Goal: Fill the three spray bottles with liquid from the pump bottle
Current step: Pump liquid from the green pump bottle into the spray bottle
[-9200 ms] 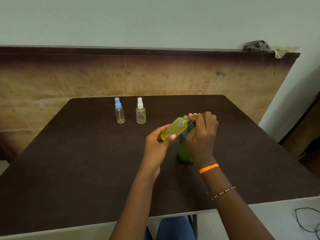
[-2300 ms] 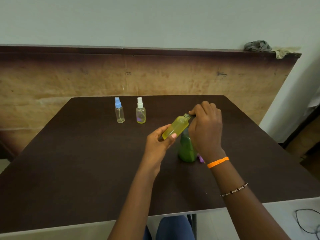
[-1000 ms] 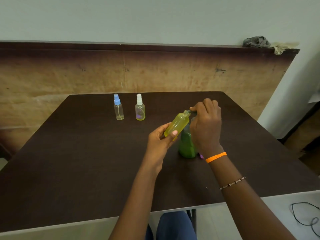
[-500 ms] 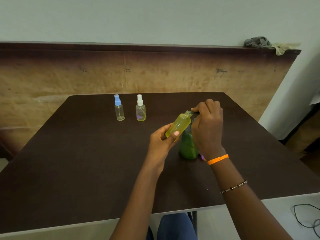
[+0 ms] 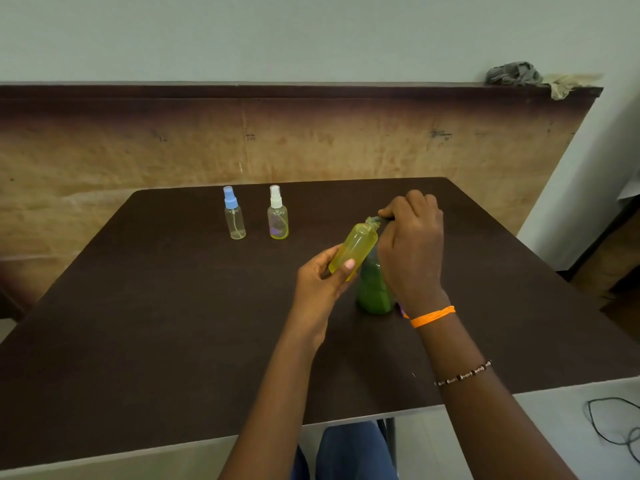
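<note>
My left hand (image 5: 320,284) holds the open spray bottle (image 5: 354,248); my right hand (image 5: 410,244) presses the pump bottle (image 5: 374,289). I should keep its mouth under the spout.

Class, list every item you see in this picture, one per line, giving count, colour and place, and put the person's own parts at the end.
capped spray bottles: 2, clear with a blue cap and a white cap, standing side by side at the table's far side
open spray bottle: 1, yellow, tilted with its neck at the pump spout
pump bottle: 1, green, upright at table centre
table: 1, dark brown
cloths: 2, grey and beige, on the ledge, far right
cable: 1, black, on the floor, right
wristband: 1, orange, right wrist
beaded bracelet: 1, right forearm
left hand: holds the open spray bottle
right hand: on the pump head
</note>
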`<state>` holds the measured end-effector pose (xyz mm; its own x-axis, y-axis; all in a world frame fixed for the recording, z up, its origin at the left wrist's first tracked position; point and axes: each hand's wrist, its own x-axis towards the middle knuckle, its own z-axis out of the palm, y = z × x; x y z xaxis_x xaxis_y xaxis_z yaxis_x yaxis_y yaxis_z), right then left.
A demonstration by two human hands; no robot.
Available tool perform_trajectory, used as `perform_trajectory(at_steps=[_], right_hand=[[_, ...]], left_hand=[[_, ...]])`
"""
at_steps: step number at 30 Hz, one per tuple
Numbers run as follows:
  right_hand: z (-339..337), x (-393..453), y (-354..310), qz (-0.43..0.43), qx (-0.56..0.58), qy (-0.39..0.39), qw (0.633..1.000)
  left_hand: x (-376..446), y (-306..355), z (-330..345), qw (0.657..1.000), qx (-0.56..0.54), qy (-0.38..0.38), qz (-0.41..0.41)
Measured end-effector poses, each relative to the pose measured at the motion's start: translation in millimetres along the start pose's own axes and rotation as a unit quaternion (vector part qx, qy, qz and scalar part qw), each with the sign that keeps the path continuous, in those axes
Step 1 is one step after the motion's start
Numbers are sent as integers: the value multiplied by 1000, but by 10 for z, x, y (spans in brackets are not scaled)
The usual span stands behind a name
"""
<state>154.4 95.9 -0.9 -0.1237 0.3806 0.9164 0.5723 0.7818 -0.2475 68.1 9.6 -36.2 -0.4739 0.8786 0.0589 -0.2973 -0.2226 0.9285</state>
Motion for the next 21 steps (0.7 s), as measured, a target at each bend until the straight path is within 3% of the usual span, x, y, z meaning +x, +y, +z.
perform_trajectory(at_steps=[4,12,17,21], right_hand=[[96,-213,-10,-4,-9,57,998],[-9,32,4,-15,-8,-6,1000],[96,-101,19,-8,-8,46,999],[88,-72,51,-27,-21,36,999]], left_hand=[[6,-10,0,1000,0,-2,-2],[5,-28,15,999,-38,-15,-18],[23,-60,8,999,-43,-16,-21],[18,-53,6,999,-45,-19,-20]])
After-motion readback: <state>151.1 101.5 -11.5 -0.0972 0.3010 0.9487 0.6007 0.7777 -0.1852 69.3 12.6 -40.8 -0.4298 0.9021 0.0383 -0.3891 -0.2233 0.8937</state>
